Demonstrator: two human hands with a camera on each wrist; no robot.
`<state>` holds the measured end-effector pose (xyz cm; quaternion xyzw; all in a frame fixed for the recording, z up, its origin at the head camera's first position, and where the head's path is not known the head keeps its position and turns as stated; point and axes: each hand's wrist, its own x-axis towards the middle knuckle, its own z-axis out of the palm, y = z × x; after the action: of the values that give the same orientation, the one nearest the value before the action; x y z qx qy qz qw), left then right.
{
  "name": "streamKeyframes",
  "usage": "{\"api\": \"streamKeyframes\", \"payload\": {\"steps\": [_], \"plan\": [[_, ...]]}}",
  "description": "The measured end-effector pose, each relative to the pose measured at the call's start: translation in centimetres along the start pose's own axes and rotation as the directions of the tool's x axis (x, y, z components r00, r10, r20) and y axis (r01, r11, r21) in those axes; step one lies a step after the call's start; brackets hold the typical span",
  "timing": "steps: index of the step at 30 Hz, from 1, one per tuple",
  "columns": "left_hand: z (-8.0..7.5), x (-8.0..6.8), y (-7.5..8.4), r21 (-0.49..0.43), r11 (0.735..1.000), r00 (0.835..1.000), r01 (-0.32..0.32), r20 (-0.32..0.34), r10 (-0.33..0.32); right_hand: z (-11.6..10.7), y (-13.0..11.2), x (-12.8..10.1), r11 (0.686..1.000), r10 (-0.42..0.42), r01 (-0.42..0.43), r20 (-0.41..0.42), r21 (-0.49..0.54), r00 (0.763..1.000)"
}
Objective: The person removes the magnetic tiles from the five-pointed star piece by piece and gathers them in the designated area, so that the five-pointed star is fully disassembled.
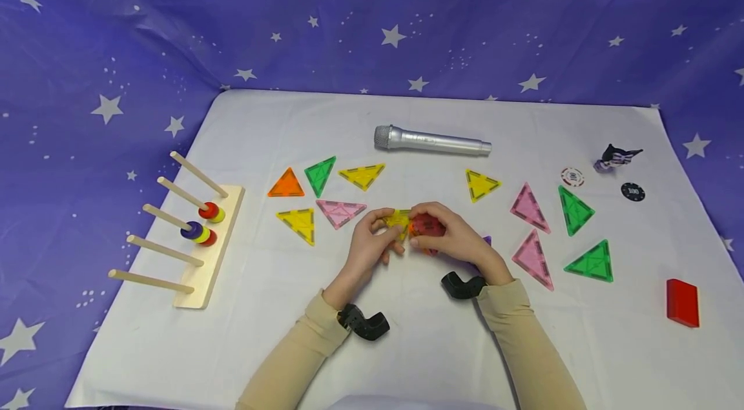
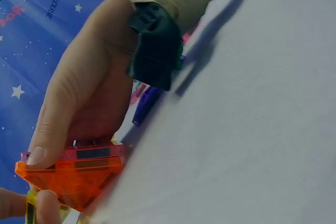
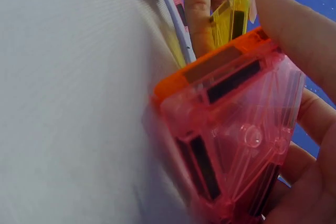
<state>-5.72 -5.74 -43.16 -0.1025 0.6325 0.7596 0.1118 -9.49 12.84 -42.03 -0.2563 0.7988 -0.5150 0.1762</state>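
Observation:
Near the middle of the table, my left hand (image 1: 371,241) pinches a yellow triangular magnetic tile (image 1: 398,219) between thumb and fingers. Close beside it on the right, my right hand (image 1: 456,235) grips an orange triangular tile (image 3: 215,66) and a pink triangular tile (image 3: 247,135) laid face to face, both see-through with dark magnets along their edges. In the right wrist view the yellow tile stands just behind the orange one; whether they touch I cannot tell. A purple tile (image 1: 487,240) lies mostly hidden behind my right wrist.
Loose triangular tiles lie on both sides, such as a pink one (image 1: 341,212) and a green one (image 1: 576,210). A silver microphone (image 1: 436,141) lies behind. A wooden peg rack (image 1: 223,248) with rings stands left; poker chips (image 1: 633,192), a small dark figure (image 1: 616,157) and a red block (image 1: 682,303) sit right.

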Motion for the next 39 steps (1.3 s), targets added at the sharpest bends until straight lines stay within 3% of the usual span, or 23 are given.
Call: {"api": "streamKeyframes", "payload": {"steps": [4, 7, 12, 14, 16, 19, 23, 27, 29, 31, 33, 36, 39], "plan": [[-0.7, -0.4, 0.2, 0.068, 0.997, 0.999, -0.044, 0.011, 0.043, 0.0, -1.3, -0.1, 1.0, 0.018, -0.018, -0.011, 0.014, 1.0], [-1.8, -1.1, 0.7, 0.108, 0.987, 0.993, -0.115, -0.014, 0.118, 0.0, -0.5, 0.0, 0.999, 0.033, -0.033, -0.007, -0.007, 0.999], [-4.5, -2.6, 1.3, 0.099, 0.98, 0.963, -0.171, -0.191, 0.187, -0.2, 1.4, -0.1, 0.998, 0.059, -0.059, -0.006, 0.002, 0.998], [-5.7, -3.2, 1.3, 0.056, 0.982, 0.94, -0.178, -0.286, 0.187, -0.3, 1.7, -0.2, 0.998, 0.06, -0.059, -0.009, 0.019, 0.998], [-7.1, -3.7, 1.3, 0.004, 0.98, 0.906, -0.199, -0.38, 0.186, -0.3, 1.8, -0.3, 0.998, 0.058, -0.058, -0.011, 0.026, 0.998], [-9.0, -4.4, 1.1, -0.029, 0.966, 0.84, -0.257, -0.5, 0.209, -0.4, 1.8, -0.3, 0.998, 0.05, -0.05, -0.011, 0.028, 0.999], [-10.9, -4.9, 0.8, -0.031, 0.951, 0.757, -0.308, -0.614, 0.225, -0.3, 1.8, -0.2, 0.998, 0.047, -0.047, -0.007, 0.028, 0.999], [-11.9, -4.9, 0.3, -0.068, 0.945, 0.71, -0.32, -0.677, 0.192, -0.3, 1.8, -0.1, 0.999, 0.048, -0.048, -0.003, 0.026, 0.999], [-12.2, -4.9, 0.2, -0.08, 0.946, 0.707, -0.313, -0.685, 0.176, -0.3, 1.7, -0.1, 0.999, 0.048, -0.048, -0.001, 0.026, 0.999], [-12.3, -4.9, 0.3, -0.083, 0.955, 0.721, -0.284, -0.675, 0.156, -0.2, 1.7, -0.1, 0.999, 0.046, -0.046, 0.001, 0.027, 0.999], [-12.4, -5.1, 0.6, -0.07, 0.974, 0.749, -0.218, -0.652, 0.12, -0.2, 1.7, 0.0, 0.999, 0.046, -0.046, 0.003, 0.027, 0.999], [-12.4, -5.7, 1.4, 0.003, 0.999, 0.797, -0.046, -0.603, 0.039, -0.2, 1.7, 0.1, 0.999, 0.039, -0.039, 0.009, 0.029, 0.999], [-12.5, -6.4, 2.2, 0.127, 0.985, 0.839, 0.114, -0.544, -0.027, -0.2, 1.7, 0.2, 0.999, 0.027, -0.028, 0.011, 0.031, 1.0]]}}
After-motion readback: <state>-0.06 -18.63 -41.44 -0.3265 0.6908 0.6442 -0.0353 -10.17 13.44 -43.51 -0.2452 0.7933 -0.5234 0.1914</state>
